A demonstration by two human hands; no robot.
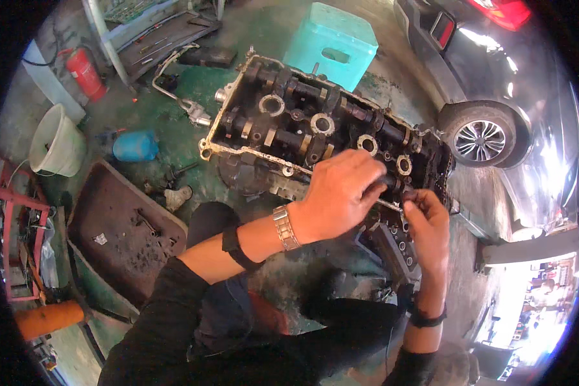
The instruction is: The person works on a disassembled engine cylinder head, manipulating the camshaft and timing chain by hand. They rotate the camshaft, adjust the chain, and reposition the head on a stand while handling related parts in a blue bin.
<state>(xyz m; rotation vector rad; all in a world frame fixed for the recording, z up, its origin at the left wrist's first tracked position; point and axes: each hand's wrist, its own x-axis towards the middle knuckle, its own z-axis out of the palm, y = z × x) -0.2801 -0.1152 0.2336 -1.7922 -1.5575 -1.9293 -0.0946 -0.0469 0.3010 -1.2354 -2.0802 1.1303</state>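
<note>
The engine [338, 132] slants lengthwise away leftward; my left hand [344, 193] curls over its near edge, my right hand [429, 222] pinches nearer its right end; holding what, I can't tell.

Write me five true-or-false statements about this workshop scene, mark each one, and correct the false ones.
1. The left hand and right hand are both at the near side of the open engine. True.
2. The turquoise stool stands between the person and the engine. False: the stool is beyond the engine, on its far side.
3. A metal-banded watch is on the left wrist. True.
4. The red fire extinguisher stands beside the car on the right. False: the fire extinguisher is at the far left of the view.
5. The brown tray has nothing in it. False: a dark metal part and loose debris lie in the tray.
</note>
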